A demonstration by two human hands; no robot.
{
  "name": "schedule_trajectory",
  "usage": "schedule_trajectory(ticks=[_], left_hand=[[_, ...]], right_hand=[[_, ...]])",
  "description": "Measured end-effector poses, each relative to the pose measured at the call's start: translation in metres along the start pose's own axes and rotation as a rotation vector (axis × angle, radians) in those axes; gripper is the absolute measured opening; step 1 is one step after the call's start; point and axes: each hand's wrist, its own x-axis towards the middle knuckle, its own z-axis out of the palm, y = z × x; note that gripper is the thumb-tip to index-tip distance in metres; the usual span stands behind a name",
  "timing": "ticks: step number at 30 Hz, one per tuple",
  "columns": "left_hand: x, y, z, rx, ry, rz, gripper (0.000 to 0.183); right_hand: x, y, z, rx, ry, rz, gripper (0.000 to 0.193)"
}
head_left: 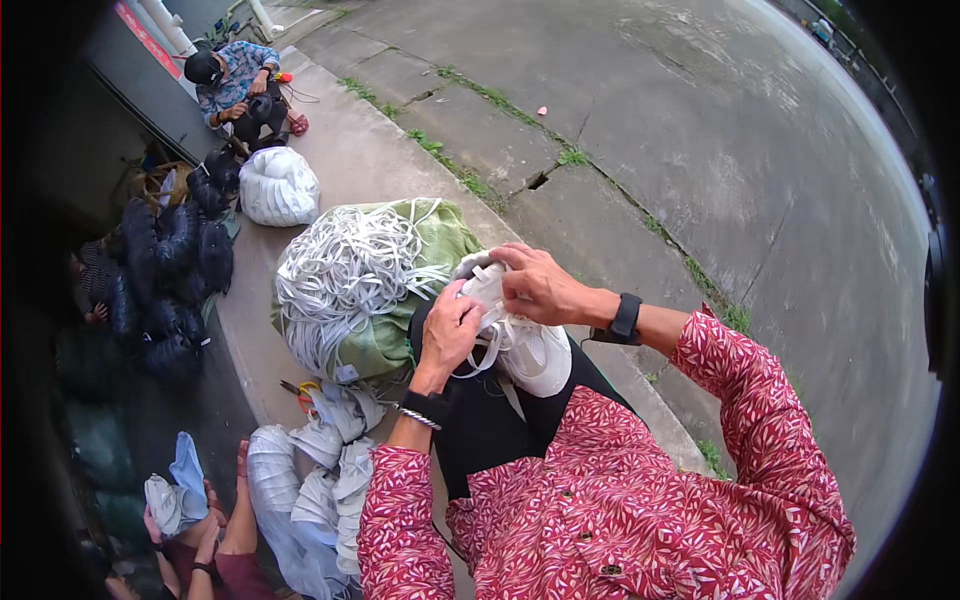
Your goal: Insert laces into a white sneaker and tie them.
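A white sneaker point(540, 362) rests on my lap, its toe toward me and its tongue and opening pointing away. My right hand point(540, 285) is closed at the upper right side of the shoe, fingers bent over the eyelet edge. My left hand point(448, 338) is pinched at the shoe's left side, beside the tongue. A white shoelace point(487, 352) hangs in a loop below my left fingers. What exactly lies between the fingertips is partly hidden. Just beyond my left hand, a tangled pile of white shoelaces point(345, 255) covers a green sack point(440, 225).
Scissors with orange-yellow handles point(304, 396) lie left of my knees, near stacked white shoes point(320, 440). A co-worker point(165, 540) handles a pale shoe at lower left. Another person point(240, 90) sits farther off, past a white bag point(280, 187) and dark bundles point(165, 260).
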Motion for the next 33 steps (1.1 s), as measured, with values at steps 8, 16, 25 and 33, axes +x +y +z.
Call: schedule_trajectory(ticks=[8,16,25,33], left_hand=[[-0.004,-0.013,-0.008,-0.154,-0.025,0.061,0.014],[-0.004,0.002,-0.003,0.01,-0.071,0.071,0.017],[-0.005,-0.012,-0.004,-0.164,-0.094,0.043,0.015],[0.0,-0.016,-0.012,-0.244,-0.132,0.088,0.015]], right_hand=[[-0.011,0.002,-0.044,0.2,0.271,0.101,0.008],[-0.016,-0.022,-0.026,1.393,0.385,0.749,0.013],[-0.032,0.056,-0.115,1.477,0.649,0.702,0.003],[-0.126,0.143,-0.188,1.22,1.18,0.799,0.009]])
